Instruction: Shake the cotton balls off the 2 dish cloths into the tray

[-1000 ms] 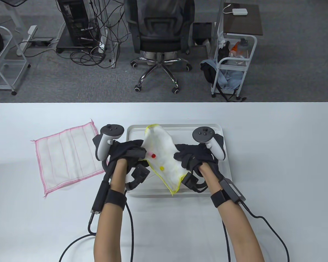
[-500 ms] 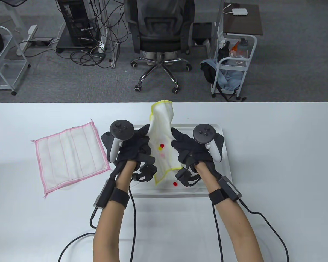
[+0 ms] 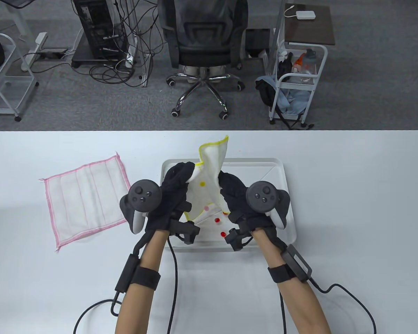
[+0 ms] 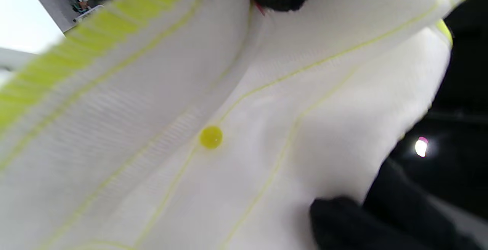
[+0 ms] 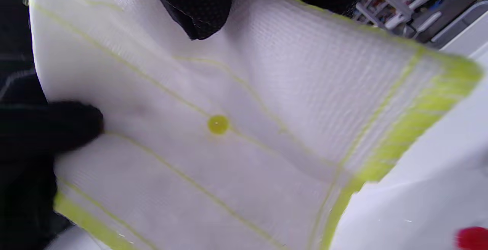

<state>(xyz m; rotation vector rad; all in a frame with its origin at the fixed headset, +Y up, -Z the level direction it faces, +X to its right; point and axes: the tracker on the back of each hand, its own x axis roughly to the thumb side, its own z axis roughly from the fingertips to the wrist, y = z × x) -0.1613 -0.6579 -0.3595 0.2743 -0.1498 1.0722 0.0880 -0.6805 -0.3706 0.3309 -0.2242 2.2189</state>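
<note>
Both hands hold up a yellow-edged white dish cloth over the white tray. My left hand grips its left side and my right hand grips its right side, so the cloth sags between them. A yellow ball clings to the cloth, also seen as the yellow ball and the yellow ball in the wrist views. A pink ball sits lower on the cloth. Two red balls lie in the tray. The pink-edged cloth lies flat on the table at the left.
The white table stretches wide to the right and left of the tray. Glove cables trail toward the front edge. Beyond the far edge stand an office chair and a wheeled cart.
Both hands have drawn back toward me and lifted with the yellow-edged cloth. A second red ball has dropped from the cloth into the tray. The far edge of the cloth flapped.
</note>
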